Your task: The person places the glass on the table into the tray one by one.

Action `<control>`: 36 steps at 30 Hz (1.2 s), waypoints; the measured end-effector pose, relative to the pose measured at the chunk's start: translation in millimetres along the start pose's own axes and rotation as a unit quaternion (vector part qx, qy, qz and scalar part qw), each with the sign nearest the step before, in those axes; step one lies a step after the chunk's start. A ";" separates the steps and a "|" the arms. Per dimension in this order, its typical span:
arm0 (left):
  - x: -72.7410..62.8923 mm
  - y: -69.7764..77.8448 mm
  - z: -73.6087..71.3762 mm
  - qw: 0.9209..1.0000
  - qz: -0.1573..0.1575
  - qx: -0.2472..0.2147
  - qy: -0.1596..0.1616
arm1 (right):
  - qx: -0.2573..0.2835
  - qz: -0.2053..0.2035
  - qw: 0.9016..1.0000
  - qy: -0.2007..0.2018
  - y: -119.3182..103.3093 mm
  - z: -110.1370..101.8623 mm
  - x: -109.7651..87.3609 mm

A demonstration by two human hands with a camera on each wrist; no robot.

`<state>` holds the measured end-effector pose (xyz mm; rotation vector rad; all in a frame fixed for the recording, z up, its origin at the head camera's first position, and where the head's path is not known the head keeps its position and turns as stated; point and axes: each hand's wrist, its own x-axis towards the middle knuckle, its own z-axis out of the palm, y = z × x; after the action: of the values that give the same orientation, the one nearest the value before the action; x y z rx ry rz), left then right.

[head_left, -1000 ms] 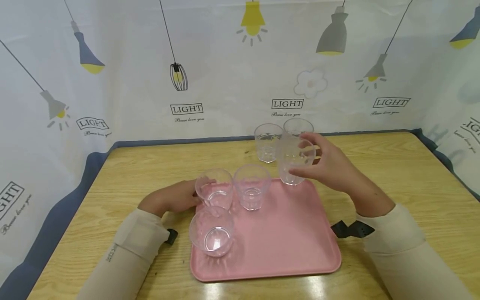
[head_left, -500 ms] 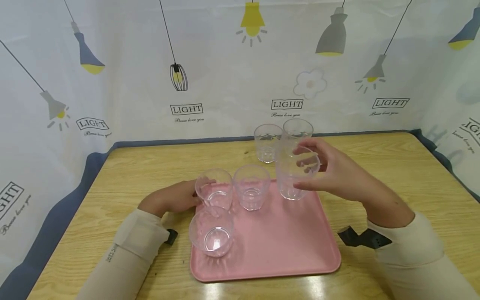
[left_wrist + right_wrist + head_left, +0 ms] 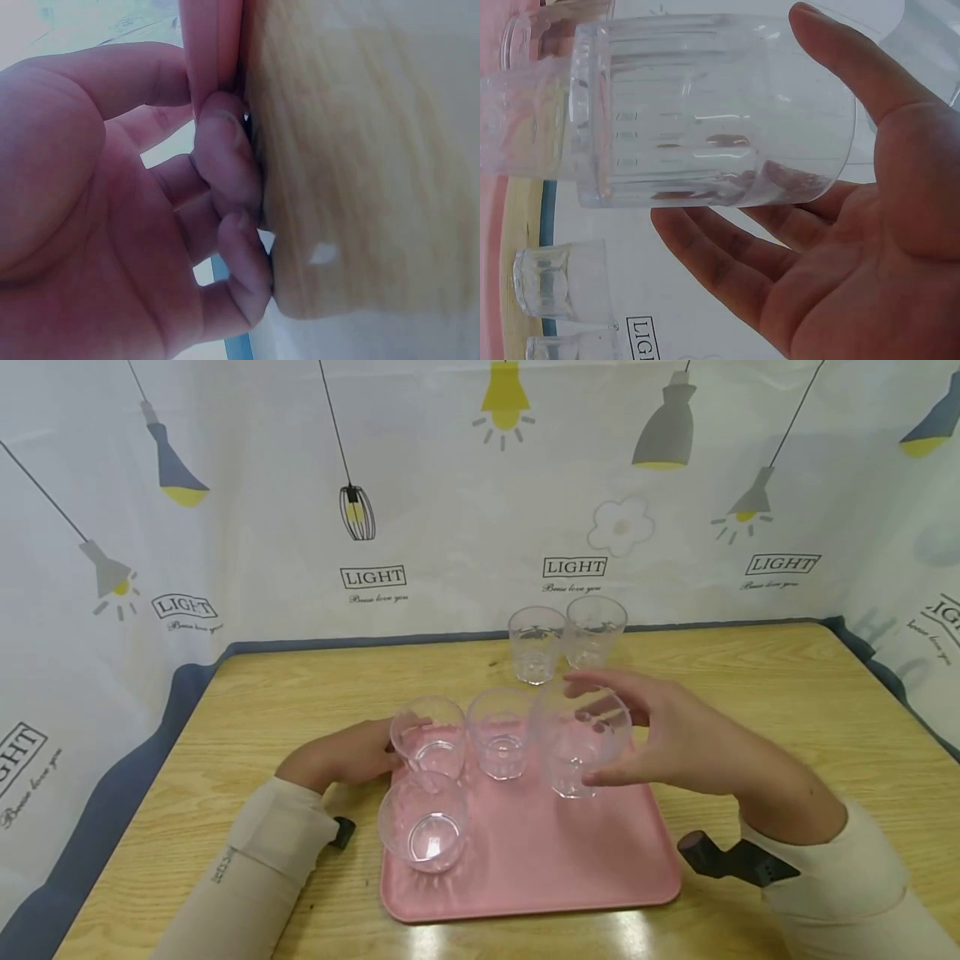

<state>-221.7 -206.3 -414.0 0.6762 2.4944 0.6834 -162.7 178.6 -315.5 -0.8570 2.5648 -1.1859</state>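
My right hand [image 3: 667,735] holds a clear cup [image 3: 573,756] upright over the right back part of the pink tray [image 3: 570,868]. In the right wrist view, thumb and fingers curve round the sides of this faceted cup [image 3: 697,120]. On the tray stand three more clear cups: a back-left cup [image 3: 431,743], a back-middle cup [image 3: 502,743] and a front-left cup [image 3: 423,827]. At the tray's left edge, my left hand [image 3: 360,752] is partly behind the back-left cup. The left wrist view shows thumb and curled fingers gripping the tray rim [image 3: 212,45].
Two more clear cups, a left one [image 3: 534,647] and a right one [image 3: 595,631], stand side by side near the back edge of the wooden table [image 3: 315,685]. A white curtain [image 3: 450,527] printed with lamps hangs behind it.
My right hand has brought the held cup toward me, from beside the two back cups to over the tray, right of the middle cup. The left hand stays at the tray rim.
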 end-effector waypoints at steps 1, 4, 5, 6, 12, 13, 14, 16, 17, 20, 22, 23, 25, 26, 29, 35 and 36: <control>-0.1 0.1 -0.1 1.000 -0.001 0.000 0.000 | 0.004 -0.004 1.000 -0.005 -1.4 1.3 -0.7; -0.7 0.6 -0.4 1.000 -0.004 -0.001 0.001 | 0.023 -0.014 0.999 -0.026 -5.3 5.9 -2.6; -0.8 0.7 -0.4 1.000 -0.005 -0.001 0.000 | 0.029 -0.018 0.999 -0.034 -6.5 7.4 -3.3; -0.9 0.8 -0.4 1.000 -0.007 -0.002 0.001 | 0.034 -0.021 0.998 -0.043 -7.9 9.0 -3.9; -0.1 2.0 -1.1 1.000 -0.022 -0.004 0.004 | 0.038 -0.048 0.993 -0.099 -13.0 16.8 -7.2; 0.0 2.1 -1.3 1.000 -0.022 -0.004 0.004 | 0.035 -0.057 0.992 -0.108 -13.4 18.2 -7.5; 0.0 1.9 -1.4 1.000 -0.020 -0.004 0.005 | 0.033 -0.065 0.991 -0.116 -13.7 19.7 -7.9; -0.3 2.2 -1.8 1.000 -0.018 -0.004 0.004 | 0.025 -0.081 0.988 -0.132 -14.4 22.8 -8.6; -0.4 2.4 -2.0 1.000 -0.016 -0.004 0.004 | 0.023 -0.085 0.986 -0.139 -15.0 24.4 -8.9; -1.1 3.8 -2.7 1.000 -0.016 -0.004 0.003 | 0.012 -0.085 0.984 -0.158 -17.2 28.2 -9.8; -1.3 4.9 -3.1 1.000 -0.018 -0.006 0.002 | 0.003 -0.086 0.982 -0.166 -18.3 30.6 -10.0; -1.4 5.2 -3.3 1.000 -0.016 -0.006 0.002 | -0.003 -0.088 0.982 -0.168 -18.7 31.8 -10.0; -1.5 5.9 -3.6 1.000 -0.017 -0.008 0.003 | -0.018 -0.100 0.980 -0.169 -18.8 34.3 -9.8; -1.5 5.9 -3.6 1.000 -0.017 -0.009 0.003 | -0.023 -0.107 0.980 -0.168 -18.7 35.8 -9.5; -1.3 5.2 -3.4 1.000 -0.014 -0.008 0.004 | -0.032 -0.123 0.978 -0.166 -17.9 39.6 -9.2; -1.3 2.4 -0.9 1.000 -0.021 -0.010 0.002 | -0.047 -0.142 0.975 -0.164 -14.0 45.5 -8.5; -1.6 2.4 -0.5 1.000 -0.023 -0.011 0.002 | -0.050 -0.143 0.975 -0.165 -13.5 46.6 -8.5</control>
<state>-219.9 -205.6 -411.7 0.6075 2.4938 0.6941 -131.7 146.8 -336.8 -1.3578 2.2993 -0.8905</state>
